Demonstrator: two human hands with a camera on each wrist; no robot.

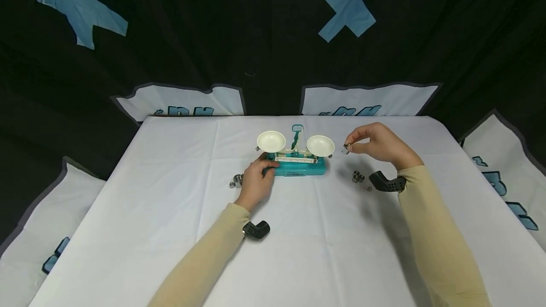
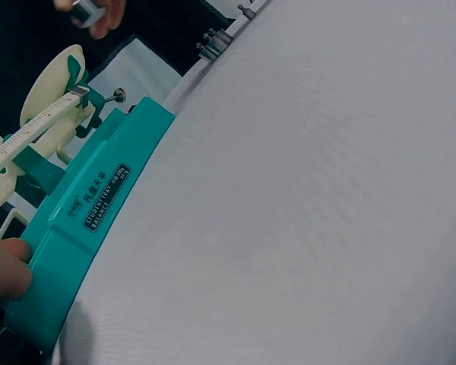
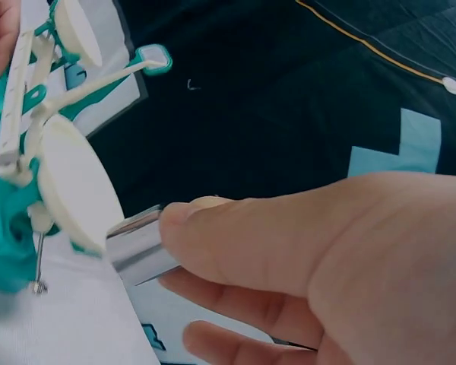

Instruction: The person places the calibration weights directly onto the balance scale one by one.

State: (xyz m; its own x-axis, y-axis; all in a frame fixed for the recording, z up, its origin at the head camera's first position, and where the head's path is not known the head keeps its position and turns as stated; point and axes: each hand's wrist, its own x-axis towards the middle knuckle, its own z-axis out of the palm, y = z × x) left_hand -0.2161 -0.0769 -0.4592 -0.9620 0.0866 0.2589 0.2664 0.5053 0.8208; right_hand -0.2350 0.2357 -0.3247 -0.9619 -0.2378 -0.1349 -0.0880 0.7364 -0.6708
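I am holding the teal scale (image 1: 298,165) steady, my left hand (image 1: 255,183) resting on its left end with the fingers curled against the base. My right hand (image 1: 377,143) is pinching a small metal weight (image 1: 346,148) between thumb and fingertips, just beside the right pan (image 1: 320,145) and not yet over it. Both that pan and the left pan (image 1: 271,141) are sitting empty, so I judge the weighing barely begun. More weights (image 1: 358,176) are waiting on the table (image 1: 170,193), others (image 1: 236,181) by my left hand.
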